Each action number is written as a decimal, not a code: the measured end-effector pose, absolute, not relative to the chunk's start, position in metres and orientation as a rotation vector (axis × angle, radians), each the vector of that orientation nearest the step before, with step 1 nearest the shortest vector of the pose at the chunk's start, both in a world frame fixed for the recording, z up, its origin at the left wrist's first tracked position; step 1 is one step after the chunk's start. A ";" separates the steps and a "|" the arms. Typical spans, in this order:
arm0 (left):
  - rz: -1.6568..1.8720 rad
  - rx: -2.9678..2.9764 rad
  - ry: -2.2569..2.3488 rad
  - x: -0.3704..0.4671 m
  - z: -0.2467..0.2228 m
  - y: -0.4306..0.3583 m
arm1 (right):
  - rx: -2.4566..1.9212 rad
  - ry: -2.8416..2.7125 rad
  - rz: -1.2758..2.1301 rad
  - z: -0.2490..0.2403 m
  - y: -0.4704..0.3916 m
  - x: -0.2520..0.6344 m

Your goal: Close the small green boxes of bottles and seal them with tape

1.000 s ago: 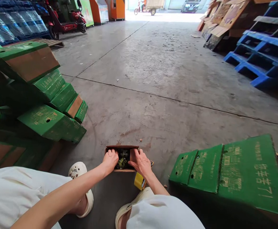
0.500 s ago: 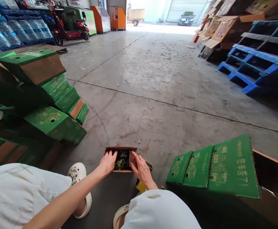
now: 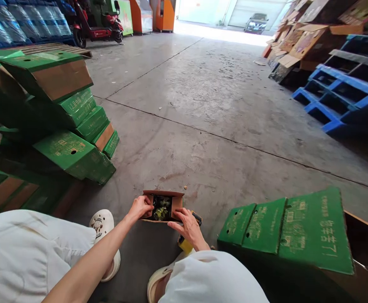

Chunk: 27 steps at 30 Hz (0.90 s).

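A small cardboard box [image 3: 163, 194] stands on the floor between my feet, its top open. Inside lies something dark and yellowish-green in shiny wrapping [image 3: 161, 212], too small to name. At the box's left side my left hand [image 3: 140, 208] has its fingers curled on the left flap [image 3: 150, 205]. My right hand [image 3: 188, 227] rests its fingertips on the right flap [image 3: 177, 203], thumb held apart and nothing gripped. Under and beside that hand shows a yellow and black object [image 3: 185, 245], partly hidden by the wrist.
Green cartons [image 3: 73, 151] are stacked at my left, and more green cartons [image 3: 264, 227] stand close at my right. Blue pallets [image 3: 345, 90] and flattened cardboard [image 3: 304, 44] lie farther right. A red scooter [image 3: 98, 31] and wrapped water bottles [image 3: 29, 23] are at the back left.
My left hand has drawn from the box's inside to its left edge, its fingers now curled on the flap. The right fingers have bent onto the right flap. The camera view has tilted slightly.
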<state>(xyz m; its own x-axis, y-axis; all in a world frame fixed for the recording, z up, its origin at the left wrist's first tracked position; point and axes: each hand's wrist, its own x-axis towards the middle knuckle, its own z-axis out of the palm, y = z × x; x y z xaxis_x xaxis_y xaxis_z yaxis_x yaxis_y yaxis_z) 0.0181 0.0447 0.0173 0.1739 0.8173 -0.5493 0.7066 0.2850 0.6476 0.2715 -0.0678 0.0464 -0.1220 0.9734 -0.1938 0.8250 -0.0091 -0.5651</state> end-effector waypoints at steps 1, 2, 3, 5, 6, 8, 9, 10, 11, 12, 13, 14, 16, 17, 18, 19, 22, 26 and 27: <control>0.124 1.467 1.568 0.020 0.017 0.050 | -1.919 -2.022 0.815 0.047 -0.065 0.271; 0.116 1.476 1.570 0.021 0.017 0.054 | -1.952 -2.037 0.802 0.047 -0.061 0.270; 0.107 1.486 1.564 0.020 0.018 0.057 | -1.991 -2.051 0.791 0.047 -0.056 0.269; 0.103 1.510 1.532 0.016 0.022 0.059 | -2.099 -2.066 0.753 0.046 -0.046 0.267; 0.109 1.522 1.514 0.013 0.024 0.057 | -2.159 -2.068 0.720 0.045 -0.040 0.265; 0.128 1.545 1.483 0.008 0.026 0.048 | -2.258 -2.074 0.641 0.042 -0.032 0.260; 0.164 1.577 1.483 0.005 0.024 0.041 | -2.295 -2.075 0.595 0.040 -0.029 0.256; 0.225 1.625 1.495 0.002 0.021 0.033 | -2.324 -2.074 0.545 0.038 -0.028 0.253; 0.307 1.673 1.522 0.000 0.016 0.024 | -2.352 -2.068 0.491 0.037 -0.028 0.250; 0.395 1.703 1.559 -0.003 0.009 0.016 | -2.386 -2.048 0.433 0.035 -0.030 0.247; 0.476 1.698 1.597 -0.005 0.002 0.009 | -2.420 -2.016 0.376 0.034 -0.032 0.245; 0.525 1.641 1.621 -0.006 -0.007 0.003 | -2.442 -1.974 0.325 0.033 -0.035 0.244; 0.544 1.457 1.583 -0.007 -0.024 -0.002 | -2.404 -1.899 0.239 0.030 -0.039 0.245; 0.553 1.375 1.533 -0.007 -0.031 -0.002 | -2.333 -1.884 0.199 0.029 -0.040 0.247; 0.573 1.311 1.478 -0.007 -0.037 0.000 | -2.234 -1.891 0.163 0.028 -0.040 0.250; 0.600 1.263 1.430 -0.007 -0.042 0.003 | -2.119 -1.921 0.143 0.028 -0.038 0.254; 0.670 1.162 1.341 -0.007 -0.049 0.013 | -1.828 -2.073 0.241 0.031 -0.024 0.267; 0.681 1.170 1.283 -0.011 -0.052 0.020 | -1.709 -2.093 0.458 0.042 -0.006 0.278; 0.670 1.195 1.270 -0.012 -0.052 0.021 | -1.696 -2.070 0.481 0.043 -0.006 0.278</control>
